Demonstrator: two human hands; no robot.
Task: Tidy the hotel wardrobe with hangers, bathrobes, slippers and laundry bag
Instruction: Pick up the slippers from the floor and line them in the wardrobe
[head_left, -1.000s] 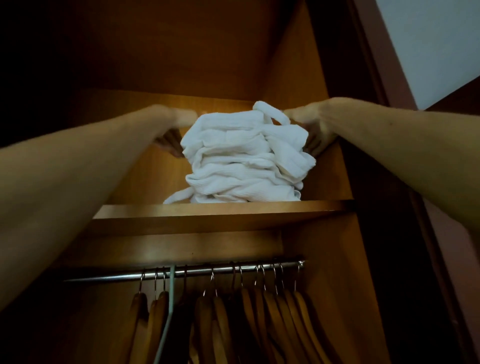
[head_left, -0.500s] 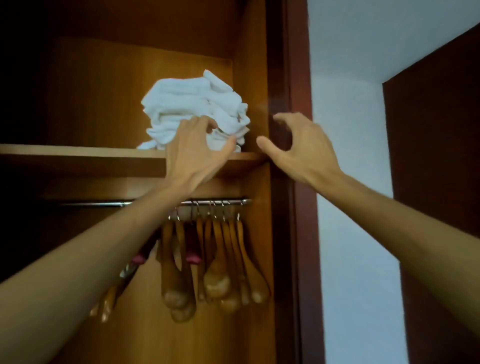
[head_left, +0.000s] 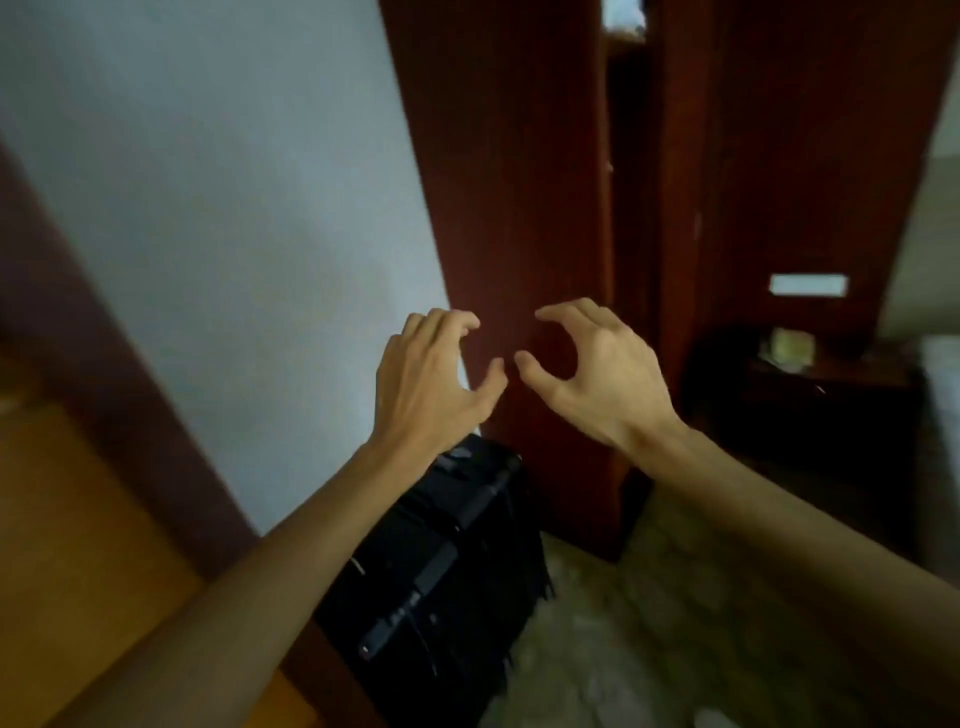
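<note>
Between steps, both hands empty, turned away from the wardrobe shelves.

Left hand (head_left: 426, 379) and right hand (head_left: 597, 374) raised side by side just above the black soft-sided suitcase (head_left: 441, 561), fingers curled, each grip apart on nothing, thumbs almost meeting. No hangers, bathrobes, slippers or laundry bag in view; only a tall dark-red wooden panel (head_left: 519, 208) behind the suitcase, pale grey wall (head_left: 234, 182) left of it. Next move probably: finding the next item to tidy.

suitcase (head_left: 447, 561) below hands, wall (head_left: 208, 208) left
</note>
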